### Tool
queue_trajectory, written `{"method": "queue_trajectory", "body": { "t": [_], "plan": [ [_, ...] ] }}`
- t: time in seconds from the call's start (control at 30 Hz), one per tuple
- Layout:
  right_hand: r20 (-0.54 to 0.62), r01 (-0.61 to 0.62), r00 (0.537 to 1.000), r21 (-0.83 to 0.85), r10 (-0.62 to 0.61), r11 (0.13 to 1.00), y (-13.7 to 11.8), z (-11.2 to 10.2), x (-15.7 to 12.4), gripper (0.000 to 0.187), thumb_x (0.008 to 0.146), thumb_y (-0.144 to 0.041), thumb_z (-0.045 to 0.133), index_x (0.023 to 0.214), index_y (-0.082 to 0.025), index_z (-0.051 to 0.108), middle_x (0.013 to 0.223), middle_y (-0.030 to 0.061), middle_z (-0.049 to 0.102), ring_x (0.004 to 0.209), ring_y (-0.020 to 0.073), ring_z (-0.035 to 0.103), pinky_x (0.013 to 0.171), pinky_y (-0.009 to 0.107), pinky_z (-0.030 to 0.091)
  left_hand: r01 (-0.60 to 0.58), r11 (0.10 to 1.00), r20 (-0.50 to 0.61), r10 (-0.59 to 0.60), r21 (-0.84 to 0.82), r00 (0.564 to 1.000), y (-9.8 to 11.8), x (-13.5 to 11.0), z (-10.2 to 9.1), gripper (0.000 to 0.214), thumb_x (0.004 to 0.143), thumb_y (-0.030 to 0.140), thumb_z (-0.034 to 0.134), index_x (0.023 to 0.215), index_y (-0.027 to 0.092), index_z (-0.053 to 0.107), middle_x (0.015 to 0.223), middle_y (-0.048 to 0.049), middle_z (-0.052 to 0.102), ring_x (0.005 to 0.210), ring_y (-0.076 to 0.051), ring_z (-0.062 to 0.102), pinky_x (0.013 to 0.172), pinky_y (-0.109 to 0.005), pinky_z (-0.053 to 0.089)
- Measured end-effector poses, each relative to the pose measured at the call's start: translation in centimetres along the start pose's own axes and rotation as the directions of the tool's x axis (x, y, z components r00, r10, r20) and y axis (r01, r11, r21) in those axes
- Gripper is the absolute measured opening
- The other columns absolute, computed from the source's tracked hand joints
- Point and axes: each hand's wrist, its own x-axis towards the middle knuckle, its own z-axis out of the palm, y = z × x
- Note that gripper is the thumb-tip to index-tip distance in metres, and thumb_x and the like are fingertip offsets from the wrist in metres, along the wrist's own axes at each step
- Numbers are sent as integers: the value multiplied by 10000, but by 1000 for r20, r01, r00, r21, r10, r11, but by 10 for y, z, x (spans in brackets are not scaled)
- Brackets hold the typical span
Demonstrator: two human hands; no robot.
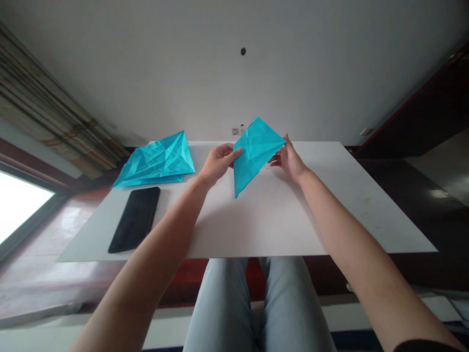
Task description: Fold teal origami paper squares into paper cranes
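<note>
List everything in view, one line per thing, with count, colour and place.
folded paper: one, blue, held up over the table between both hands
creased sheets: apparently two stacked, blue, far left of the table
flat thing: one, black, maybe a phone or pouch, left side of the table, nearer than the sheets
table: one, white, in front of the person
wall socket: one, white, on the wall behind the table
dark spot: one, high on the white wall
curtain: one, striped beige, far left
window: one, bright, lower left
legs: two, light blue jeans, below the table's near edge
left hand: one, pinching the paper's left corner
right hand: one, holding the paper's right corner
</note>
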Motion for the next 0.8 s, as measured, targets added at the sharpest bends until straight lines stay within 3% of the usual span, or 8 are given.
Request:
{"method": "queue_trajectory", "body": {
  "t": [0.17, 0.23, 0.3, 0.37, 0.47, 0.6, 0.7, 0.8],
  "plan": [
    [77, -45, 996, 57, 40, 997, -10, -2, -9, 973, 869, -1126, 472, 1159, -279, 852, 1019, 100, 867, 1032, 299, 813, 819, 391, 641, 43, 995, 35, -47, 89, 998, -5, -2, 0, 585, 849, 693, 956, 1074, 180, 790, 889, -54, 773, 760, -159, 686, 637, -254, 535],
    [93, -55, 994, 33, 51, 998, -9, -3, -10, 803, 842, -1011, 727, 1176, -291, 848, 1046, 71, 871, 985, 271, 812, 778, 365, 639, 49, 989, 34, -54, 138, 998, -8, -2, 0, 530, 877, 585, 956, 1192, 195, 786, 801, -8, 724, 710, -148, 659, 608, -239, 516],
    [93, -62, 994, 2, 62, 998, -5, -4, -10, 681, 749, -774, 988, 1218, -306, 828, 1028, 25, 860, 857, 210, 780, 709, 320, 618, 29, 990, 27, -33, 140, 999, -10, -2, -1, 504, 907, 493, 930, 1294, 217, 764, 721, 38, 654, 646, -128, 605, 580, -220, 484],
    [90, -65, 994, -15, 66, 998, 0, -5, -8, 653, 693, -565, 1076, 1232, -310, 809, 934, -21, 829, 726, 154, 712, 653, 285, 587, 1, 994, 20, -3, 111, 1000, -10, -1, -1, 429, 939, 437, 888, 1287, 222, 759, 690, 57, 607, 610, -109, 563, 568, -204, 460],
    [72, -32, 997, 14, 31, 999, 6, -3, -4, 468, 742, -451, 1026, 1130, -300, 814, 829, -54, 778, 661, 120, 649, 642, 263, 571, 8, 999, 11, -9, 49, 1000, -8, 0, -1, 281, 964, 386, 829, 1176, 214, 763, 713, 50, 609, 622, -105, 583, 579, -197, 476],
    [52, 17, 998, 59, -20, 998, 6, -2, -3, 199, 826, -398, 908, 952, -260, 839, 892, 2, 813, 755, 140, 696, 732, 281, 606, 82, 996, -17, -81, 22, 997, -5, 0, 2, 159, 973, 312, 731, 1060, 189, 782, 808, 5, 693, 704, -123, 659, 660, -219, 552],
    [108, 1, 994, 35, -5, 999, 2, -5, -5, 225, 848, -433, 864, 949, -232, 874, 914, 55, 831, 785, 175, 717, 744, 309, 604, 107, 993, -44, -105, 47, 994, -6, 0, 2, 242, 993, 380, 706, 1023, 170, 821, 927, -50, 770, 790, -147, 699, 717, -244, 573],
    [174, 17, 985, -37, -11, 999, -2, -7, -7, 324, 898, -529, 818, 954, -219, 898, 1014, 92, 858, 883, 210, 740, 751, 317, 580, 37, 990, -89, -26, 135, 996, -10, 0, 0, 311, 924, 463, 851, 1013, 165, 839, 995, -77, 798, 891, -175, 710, 771, -256, 569]
  ]
}}
